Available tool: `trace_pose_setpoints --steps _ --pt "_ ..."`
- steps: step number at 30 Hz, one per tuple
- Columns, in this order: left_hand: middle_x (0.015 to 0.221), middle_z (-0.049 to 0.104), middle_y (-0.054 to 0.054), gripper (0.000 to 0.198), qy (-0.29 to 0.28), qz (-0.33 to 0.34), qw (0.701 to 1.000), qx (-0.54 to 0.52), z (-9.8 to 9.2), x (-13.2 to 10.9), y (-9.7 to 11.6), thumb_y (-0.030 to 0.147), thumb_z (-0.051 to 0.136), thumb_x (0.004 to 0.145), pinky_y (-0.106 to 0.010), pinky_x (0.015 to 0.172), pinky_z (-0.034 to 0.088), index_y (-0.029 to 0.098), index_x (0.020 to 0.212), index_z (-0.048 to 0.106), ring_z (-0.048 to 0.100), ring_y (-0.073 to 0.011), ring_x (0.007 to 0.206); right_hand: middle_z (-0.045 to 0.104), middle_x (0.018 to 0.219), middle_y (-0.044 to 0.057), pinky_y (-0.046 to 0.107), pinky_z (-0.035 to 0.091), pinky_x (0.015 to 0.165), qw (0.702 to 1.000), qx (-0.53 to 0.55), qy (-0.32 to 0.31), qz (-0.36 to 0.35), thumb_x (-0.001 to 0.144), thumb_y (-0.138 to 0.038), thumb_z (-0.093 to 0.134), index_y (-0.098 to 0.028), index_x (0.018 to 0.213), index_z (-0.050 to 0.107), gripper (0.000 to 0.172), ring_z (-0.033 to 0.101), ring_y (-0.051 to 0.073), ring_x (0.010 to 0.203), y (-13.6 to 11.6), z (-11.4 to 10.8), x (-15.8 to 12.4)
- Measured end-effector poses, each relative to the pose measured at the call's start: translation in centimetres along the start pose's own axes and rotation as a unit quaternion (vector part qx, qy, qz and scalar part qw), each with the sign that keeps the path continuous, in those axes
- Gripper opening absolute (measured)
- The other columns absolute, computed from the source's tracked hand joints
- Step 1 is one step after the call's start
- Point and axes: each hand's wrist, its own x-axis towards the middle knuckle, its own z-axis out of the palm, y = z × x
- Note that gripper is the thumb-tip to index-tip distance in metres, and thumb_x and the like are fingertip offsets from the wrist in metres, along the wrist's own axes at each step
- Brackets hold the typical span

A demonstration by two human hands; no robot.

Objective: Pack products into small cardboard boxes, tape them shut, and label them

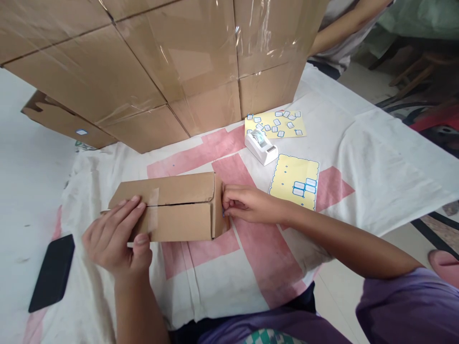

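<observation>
A long brown cardboard box [182,220] lies on the cloth in front of me, its two top flaps meeting at a seam with clear tape across the left part. My left hand [118,229] holds the box's left end, fingers over the top and thumb at the near side. At the right end, my right hand [244,203] has its fingers curled against the end face. A speck of blue shows by those fingertips; what they pinch is mostly hidden. Beyond the right hand sit a white tape dispenser [261,147] and a yellow sheet [296,179] bearing a few blue-edged labels.
Large taped cartons [201,62] stand stacked along the back. A second yellow sheet [297,126] with several scattered labels lies behind the dispenser. A black phone [52,272] rests at the left. Another person's arm [344,31] shows at the top right.
</observation>
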Motion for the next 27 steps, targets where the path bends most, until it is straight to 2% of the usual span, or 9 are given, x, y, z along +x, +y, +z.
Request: trace_pose_setpoints --steps 3,6,9,12,15,18,22,24,27 --pt "0.108 0.077 -0.016 0.043 -0.005 -0.016 1.0 0.002 -0.1 0.1 0.3 0.039 0.044 0.095 -0.048 0.094 0.051 0.014 0.109 0.076 0.072 -0.031 0.106 0.052 0.104 0.004 0.029 0.047 0.074 0.999 0.003 0.037 0.013 0.087 -0.016 0.067 -0.021 0.097 0.05 0.02 0.053 0.016 0.087 0.1 0.0 -0.1" --pt "0.109 0.078 -0.014 0.042 -0.011 -0.02 1.0 0.002 -0.1 0.3 0.6 0.038 0.044 0.095 -0.047 0.096 0.05 0.016 0.11 0.076 0.072 -0.0301 0.108 0.048 0.127 0.009 0.034 0.051 0.081 0.995 0.022 0.089 0.026 0.082 -0.022 0.075 -0.023 0.122 0.044 0.05 0.054 0.018 0.096 0.5 0.2 -0.1" --pt "0.109 0.078 -0.014 0.04 -0.02 -0.031 0.999 0.001 -0.2 0.4 0.7 0.036 0.046 0.094 -0.046 0.098 0.049 0.017 0.111 0.076 0.071 -0.0303 0.11 0.052 0.132 0.009 0.033 0.052 0.075 0.991 0.073 0.097 0.054 0.083 -0.023 0.075 -0.026 0.139 0.036 0.068 0.058 0.016 0.087 1.1 0.4 0.1" --pt "0.108 0.078 -0.014 0.038 -0.027 -0.03 0.999 -0.016 -0.2 0.3 0.6 0.034 0.047 0.092 -0.045 0.096 0.05 0.017 0.111 0.076 0.071 -0.0304 0.109 0.062 0.115 0.004 0.03 0.05 0.068 0.986 0.091 0.121 0.066 0.087 -0.025 0.072 -0.024 0.133 0.047 0.053 0.055 0.012 0.072 1.7 0.5 0.5" --pt "0.107 0.078 -0.013 0.037 -0.022 -0.03 0.999 -0.028 -0.2 0.2 0.5 0.034 0.048 0.091 -0.045 0.095 0.05 0.018 0.109 0.076 0.072 -0.0301 0.108 0.06 0.114 0.003 0.027 0.048 0.065 0.986 0.087 0.138 0.043 0.086 -0.025 0.072 -0.022 0.121 0.055 0.039 0.051 0.01 0.067 2.0 0.4 0.8" --pt "0.105 0.079 -0.012 0.037 -0.021 -0.033 0.999 -0.02 -0.2 0.2 0.5 0.036 0.047 0.092 -0.046 0.095 0.05 0.018 0.104 0.076 0.072 -0.0293 0.106 0.056 0.116 0.004 0.026 0.047 0.066 0.99 0.086 0.11 0.021 0.086 -0.024 0.073 -0.021 0.122 0.056 0.041 0.052 0.01 0.072 2.0 0.1 0.8" --pt "0.105 0.078 -0.012 0.035 -0.033 -0.027 0.999 -0.013 -0.4 0.2 0.5 0.034 0.047 0.091 -0.046 0.092 0.052 0.017 0.103 0.075 0.072 -0.0291 0.106 0.051 0.121 0.007 0.028 0.05 0.076 0.996 0.077 0.047 0.01 0.083 -0.026 0.078 -0.022 0.132 0.053 0.055 0.055 0.017 0.096 1.7 -0.5 0.5" --pt "0.106 0.078 -0.012 0.034 -0.032 -0.035 0.999 -0.025 -0.5 0.1 0.4 0.033 0.049 0.089 -0.047 0.093 0.051 0.019 0.106 0.075 0.072 -0.0304 0.106 0.051 0.124 0.008 0.029 0.05 0.079 0.997 0.075 0.032 0.011 0.081 -0.028 0.08 -0.022 0.136 0.051 0.062 0.055 0.018 0.102 1.5 -0.8 0.4" --pt "0.109 0.078 -0.009 0.035 -0.042 -0.094 0.993 -0.062 -0.8 -0.5 0.2 0.037 0.057 0.083 -0.05 0.098 0.049 0.025 0.109 0.077 0.07 -0.0328 0.11 0.051 0.125 0.009 0.03 0.05 0.083 0.997 0.073 0.014 0.001 0.077 -0.03 0.084 -0.022 0.138 0.05 0.071 0.054 0.02 0.105 1.2 -1.0 0.4"
